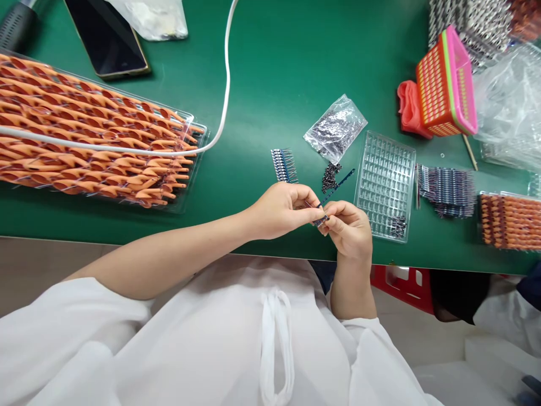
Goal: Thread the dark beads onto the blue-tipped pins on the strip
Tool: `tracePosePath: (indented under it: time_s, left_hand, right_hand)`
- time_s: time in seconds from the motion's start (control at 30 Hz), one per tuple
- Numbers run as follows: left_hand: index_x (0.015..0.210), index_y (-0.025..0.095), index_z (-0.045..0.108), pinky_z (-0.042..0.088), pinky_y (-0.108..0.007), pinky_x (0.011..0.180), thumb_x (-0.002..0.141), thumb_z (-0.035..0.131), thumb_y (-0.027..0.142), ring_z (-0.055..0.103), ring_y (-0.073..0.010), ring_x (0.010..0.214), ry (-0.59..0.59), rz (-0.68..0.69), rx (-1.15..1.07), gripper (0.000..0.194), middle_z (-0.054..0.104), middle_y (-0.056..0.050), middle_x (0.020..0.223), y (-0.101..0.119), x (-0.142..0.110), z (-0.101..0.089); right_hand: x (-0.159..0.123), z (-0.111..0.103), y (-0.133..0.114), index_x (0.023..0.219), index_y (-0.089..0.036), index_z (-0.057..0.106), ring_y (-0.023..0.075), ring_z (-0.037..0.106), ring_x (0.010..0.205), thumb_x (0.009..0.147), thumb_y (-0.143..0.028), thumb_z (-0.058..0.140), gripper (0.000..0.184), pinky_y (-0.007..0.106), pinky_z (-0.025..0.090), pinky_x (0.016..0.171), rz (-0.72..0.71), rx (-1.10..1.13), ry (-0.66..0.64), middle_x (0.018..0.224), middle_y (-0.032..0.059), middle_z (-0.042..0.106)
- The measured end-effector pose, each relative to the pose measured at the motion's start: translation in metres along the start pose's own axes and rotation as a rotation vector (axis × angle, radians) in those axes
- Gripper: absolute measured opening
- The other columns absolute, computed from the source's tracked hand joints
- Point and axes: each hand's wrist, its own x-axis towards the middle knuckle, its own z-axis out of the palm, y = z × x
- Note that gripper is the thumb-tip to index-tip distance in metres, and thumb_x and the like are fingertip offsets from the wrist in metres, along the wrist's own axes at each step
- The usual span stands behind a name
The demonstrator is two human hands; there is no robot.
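one smooth green table (pixel 262 84) across the upper half, straight near edge running side to side, pale floor (pixel 25 270) below that edge. at lower right, a red slotted plastic seat (pixel 401 288) partly under the table, and next to it another person's white clothing (pixel 513 316).

between the fingertips, above the near part of the table, a slim dark blue strip (pixel 340 184): slants diagonally along its long axis, points its free tip up and to the right, away from the body, just beside a clear tray (pixel 382 183). lower end mostly covered by fingers. left hand (pixel 281 211): clamped on the strip, thumb against forefinger. right hand (pixel 352 230): pinched together on the strip's lower end.

stiff see-through plastic for the tray, moulded in rows of small cells; crinkled thin film for the bag (pixel 336 128); tiny dark glossy bits (pixel 329 177) in a loose heap near the strip. at left, bulging, pointed orange pieces (pixel 84 121) in packed rows, crossed by a smooth white cable (pixel 227 73). at right, a lattice-walled red and pink basket (pixel 437 87).
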Motion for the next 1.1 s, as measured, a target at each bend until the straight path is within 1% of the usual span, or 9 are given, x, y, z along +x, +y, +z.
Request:
tracePosePath:
  time_s: [0.13,0.27,0.4,0.6,0.73,0.87,1.1]
  left_hand:
    - [0.072,0.015,0.063,0.051,-0.025,0.064,0.075,0.071,0.023,0.066,-0.0144,0.066,-0.002,0.015,0.053,0.012,0.069,-0.002,0.068,0.0010,0.0001,-0.0006]
    - [0.072,0.015,0.063,0.050,-0.024,0.063,0.076,0.070,0.023,0.064,-0.0139,0.066,0.003,0.039,0.104,0.012,0.069,-0.002,0.069,0.0012,0.0002,-0.0009]
    - [0.072,0.014,0.063,0.049,-0.023,0.062,0.077,0.069,0.023,0.063,-0.0128,0.065,-0.005,0.066,0.139,0.012,0.068,-0.002,0.068,0.0005,0.0004,-0.0018]
    - [0.074,0.012,0.063,0.048,-0.023,0.063,0.078,0.067,0.023,0.062,-0.0122,0.065,-0.025,0.072,0.200,0.012,0.068,-0.002,0.069,0.0003,0.0011,-0.0030]
    - [0.074,0.012,0.064,0.048,-0.023,0.063,0.079,0.066,0.023,0.062,-0.0126,0.066,-0.034,0.070,0.231,0.012,0.069,-0.003,0.069,0.0004,0.0008,-0.0033]
    - [0.075,0.012,0.064,0.048,-0.023,0.063,0.079,0.066,0.024,0.063,-0.0130,0.066,-0.041,0.062,0.216,0.013,0.070,-0.003,0.070,-0.0009,0.0003,-0.0027]
    - [0.074,0.012,0.062,0.047,-0.025,0.064,0.077,0.067,0.027,0.061,-0.0136,0.066,-0.032,0.050,0.143,0.015,0.067,-0.003,0.070,-0.0052,0.0011,-0.0008]
  right_hand:
    - [-0.0001,-0.0020,0.0016,0.079,-0.019,0.072,0.0099,0.057,0.053,0.073,-0.027,0.082,0.014,0.021,0.046,0.044,-0.014,0.024,-0.043,0.069,-0.0006,0.065]
    - [-0.0011,-0.0037,0.0032,0.081,-0.020,0.073,0.0096,0.058,0.055,0.076,-0.024,0.081,0.010,0.020,0.048,0.047,-0.025,0.020,-0.052,0.070,-0.0007,0.066]
    - [-0.0021,-0.0042,0.0035,0.081,-0.020,0.072,0.0101,0.059,0.056,0.076,-0.028,0.082,0.014,0.021,0.050,0.048,-0.026,-0.015,-0.047,0.071,-0.0002,0.065]
    - [-0.0023,-0.0058,0.0042,0.078,-0.019,0.071,0.0114,0.059,0.055,0.072,-0.036,0.084,0.022,0.023,0.051,0.049,0.029,-0.067,-0.024,0.069,0.0001,0.065]
    - [-0.0022,-0.0075,0.0045,0.079,-0.020,0.073,0.0111,0.059,0.056,0.074,-0.030,0.083,0.016,0.022,0.049,0.048,0.027,-0.026,-0.065,0.070,-0.0002,0.065]
    - [-0.0021,-0.0079,0.0041,0.081,-0.020,0.074,0.0103,0.060,0.056,0.077,-0.025,0.081,0.009,0.021,0.048,0.048,0.016,0.005,-0.096,0.072,-0.0002,0.066]
    - [-0.0038,-0.0089,0.0073,0.079,-0.019,0.072,0.0107,0.058,0.056,0.075,-0.031,0.082,0.016,0.021,0.047,0.049,0.031,-0.037,-0.044,0.069,0.0000,0.065]
